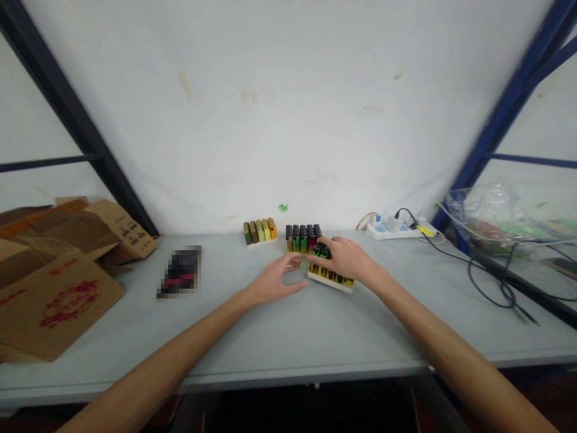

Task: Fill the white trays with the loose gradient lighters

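Note:
My right hand (345,257) reaches over a white tray (331,284) of lighters with yellow bodies, set at a slant. Its fingers are curled round dark-topped green lighters (321,249) at the tray's back left corner; the hand hides part of the rows. Just left of the tray, my left hand (274,281) is open, thumb and fingers apart, holding nothing. Behind both hands stands a block of upright lighters (301,239) with black tops and green, amber and dark red bodies. Farther left, a white tray holds rows of yellow, light green and olive lighters (260,230).
Folded cardboard boxes (67,288) lie at the left, beside a pixelated dark object (181,272). A white power strip (394,230) with plugs sits against the wall. Black cables (491,288) and a clear plastic bag (489,213) are at the right. The grey table's front edge (306,379) runs nearby.

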Demonstrator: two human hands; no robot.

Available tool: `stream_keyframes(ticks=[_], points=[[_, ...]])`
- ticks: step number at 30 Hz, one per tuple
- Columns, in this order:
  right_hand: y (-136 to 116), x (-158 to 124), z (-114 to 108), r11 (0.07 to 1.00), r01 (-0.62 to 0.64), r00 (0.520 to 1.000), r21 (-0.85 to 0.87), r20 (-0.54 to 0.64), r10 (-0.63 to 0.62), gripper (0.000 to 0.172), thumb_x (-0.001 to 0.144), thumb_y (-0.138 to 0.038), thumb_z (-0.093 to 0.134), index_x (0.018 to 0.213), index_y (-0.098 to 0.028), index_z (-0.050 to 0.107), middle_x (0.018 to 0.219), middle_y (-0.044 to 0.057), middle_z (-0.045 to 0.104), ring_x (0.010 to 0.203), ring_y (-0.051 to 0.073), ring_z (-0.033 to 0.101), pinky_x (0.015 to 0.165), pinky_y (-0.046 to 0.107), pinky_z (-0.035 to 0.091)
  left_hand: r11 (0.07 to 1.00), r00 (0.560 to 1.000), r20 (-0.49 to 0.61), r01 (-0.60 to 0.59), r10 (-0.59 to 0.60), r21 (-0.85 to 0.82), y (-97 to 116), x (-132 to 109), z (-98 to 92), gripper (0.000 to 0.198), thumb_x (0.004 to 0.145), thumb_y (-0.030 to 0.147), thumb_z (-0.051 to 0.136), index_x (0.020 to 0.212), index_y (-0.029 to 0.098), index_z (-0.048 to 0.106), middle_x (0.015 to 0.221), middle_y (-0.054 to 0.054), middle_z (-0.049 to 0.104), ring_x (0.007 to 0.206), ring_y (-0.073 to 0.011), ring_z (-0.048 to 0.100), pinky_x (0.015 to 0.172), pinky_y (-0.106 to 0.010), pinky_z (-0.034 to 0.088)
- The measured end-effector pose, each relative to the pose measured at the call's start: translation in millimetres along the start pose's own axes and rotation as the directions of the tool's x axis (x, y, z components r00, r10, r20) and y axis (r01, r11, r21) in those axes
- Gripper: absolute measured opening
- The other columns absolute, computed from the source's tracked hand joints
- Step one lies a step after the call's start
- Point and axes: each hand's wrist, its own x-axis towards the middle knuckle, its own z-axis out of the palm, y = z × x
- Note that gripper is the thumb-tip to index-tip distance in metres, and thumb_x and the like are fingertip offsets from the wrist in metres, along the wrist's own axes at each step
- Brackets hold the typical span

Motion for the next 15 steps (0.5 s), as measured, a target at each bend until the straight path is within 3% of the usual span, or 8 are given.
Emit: stream_keyframes(ticks=[7,15], points=[[29,3,-4,0.984,-0.156,0.987,0.088,0.049,0.152,0.073,0.094,-0.077,0.041,0.126,-0.017,0.068,0.109,0.018,0.077,0.101,0.031,0.072,0.085,0.036,0.05,0.979,1.0,0.008,-0.015,0.013,0.204,2,0,-3.1,0.041,0.09,0.04,0.069,0.125,0.021,0.061,0.126,-0.01,0.065,0.114,-0.0245,0.066,0.106,-0.044,0.055],[54,11,-5,0.959,-0.248,0.966,0.135,0.106,0.235,0.08,0.094,-0.08,0.036,0.118,-0.014,0.073,0.117,0.02,0.075,0.105,0.031,0.071,0.089,0.034,0.05,0.959,0.999,0.031,-0.04,0.033,0.28,3,1,-3.9,0.037,0.091,0.04,0.066,0.122,0.02,0.062,0.123,-0.01,0.067,0.115,-0.0264,0.065,0.106,-0.045,0.053]])
